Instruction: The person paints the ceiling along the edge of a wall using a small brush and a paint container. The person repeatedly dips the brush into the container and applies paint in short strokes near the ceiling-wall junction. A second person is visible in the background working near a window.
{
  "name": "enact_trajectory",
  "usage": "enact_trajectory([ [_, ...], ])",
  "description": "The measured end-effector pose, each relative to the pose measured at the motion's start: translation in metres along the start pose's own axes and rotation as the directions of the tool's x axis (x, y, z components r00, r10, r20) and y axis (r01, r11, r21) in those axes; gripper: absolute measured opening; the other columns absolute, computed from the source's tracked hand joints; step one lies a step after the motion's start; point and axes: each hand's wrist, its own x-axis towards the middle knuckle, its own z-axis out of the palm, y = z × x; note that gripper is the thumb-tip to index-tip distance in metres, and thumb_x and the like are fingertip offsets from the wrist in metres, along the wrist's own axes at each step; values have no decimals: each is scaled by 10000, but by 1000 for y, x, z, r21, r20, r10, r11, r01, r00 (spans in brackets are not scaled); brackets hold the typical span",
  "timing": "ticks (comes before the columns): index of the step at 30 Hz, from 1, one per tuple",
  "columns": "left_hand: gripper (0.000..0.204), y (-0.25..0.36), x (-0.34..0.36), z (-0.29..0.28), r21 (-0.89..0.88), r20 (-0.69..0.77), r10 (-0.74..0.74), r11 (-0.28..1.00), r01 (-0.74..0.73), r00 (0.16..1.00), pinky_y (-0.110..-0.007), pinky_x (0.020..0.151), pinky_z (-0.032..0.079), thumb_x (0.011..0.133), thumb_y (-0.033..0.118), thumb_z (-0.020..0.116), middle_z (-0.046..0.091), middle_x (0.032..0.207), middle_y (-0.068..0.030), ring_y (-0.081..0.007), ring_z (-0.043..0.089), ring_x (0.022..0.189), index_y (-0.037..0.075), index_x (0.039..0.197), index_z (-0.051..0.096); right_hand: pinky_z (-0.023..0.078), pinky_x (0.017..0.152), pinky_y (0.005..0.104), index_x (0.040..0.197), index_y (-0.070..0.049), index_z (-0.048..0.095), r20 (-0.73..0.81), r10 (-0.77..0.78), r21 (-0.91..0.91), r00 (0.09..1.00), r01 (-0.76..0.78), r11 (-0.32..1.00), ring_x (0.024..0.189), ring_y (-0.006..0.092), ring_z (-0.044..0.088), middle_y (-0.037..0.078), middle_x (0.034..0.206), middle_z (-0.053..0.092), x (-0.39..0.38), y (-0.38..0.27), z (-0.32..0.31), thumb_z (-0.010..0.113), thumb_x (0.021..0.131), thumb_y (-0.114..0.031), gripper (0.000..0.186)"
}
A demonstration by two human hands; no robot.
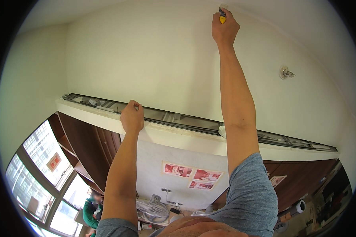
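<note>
My right hand (226, 28) is raised at full reach, closed around a small tool with a yellow and black handle (222, 18). The tool's tip meets the pale overhead surface (146, 51) beside a small beige patch near the top; its exact kind is hidden by my fingers. Lower and to the left, my left hand (132, 117) is closed at the edge of a long dark slot (166, 117). Its fingers are pinched together, with a small greyish bit showing between them that I cannot make out.
A round metal fitting with wires (285, 72) sticks out right of my right arm. Whitish bundles lie inside the slot, above a pale ledge (178, 135). Far below are a fan (153, 208), dark wooden cabinets (91, 138), windows, wall pictures and a person in green (91, 211).
</note>
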Motion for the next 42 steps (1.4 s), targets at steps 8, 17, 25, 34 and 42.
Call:
enact_trajectory([
  [8,183,1,0,0,3,11,-9,1000,9,1000,-481,779,551,956,274,701,711,779,-107,-340,712,814,95,983,724,599,861,426,1171,63,729,-2,-1,20,1000,1,1000,914,366,760,221,992,781,0,-4,-1,664,944,-239,383],
  [17,185,0,1,1,-1,9,-8,1000,8,1000,-482,779,551,951,276,705,718,794,-106,-341,713,819,95,981,726,599,849,427,1165,67,728,25,29,15,999,-30,999,893,369,758,224,975,779,0,-7,1,667,944,-243,386],
  [25,190,-3,2,4,-41,-6,-2,999,1,1000,-473,752,530,935,270,715,655,731,-111,-332,675,761,82,958,725,599,850,435,1149,47,726,25,21,16,999,-22,1000,893,373,755,210,970,780,2,-9,6,670,939,-254,372],
  [34,183,1,-1,0,-4,10,2,1000,-2,1000,-478,773,554,959,266,695,720,783,-111,-340,715,805,88,988,727,601,869,437,1165,40,723,33,15,7,999,-16,1000,916,377,757,215,1002,781,1,-10,9,668,942,-272,387],
  [42,179,1,0,2,-17,6,-5,1000,5,1000,-476,768,545,946,268,703,695,765,-108,-339,699,792,92,972,727,604,861,438,1154,35,725,37,31,20,999,-32,999,909,381,759,221,979,780,2,-12,11,670,942,-279,382],
])
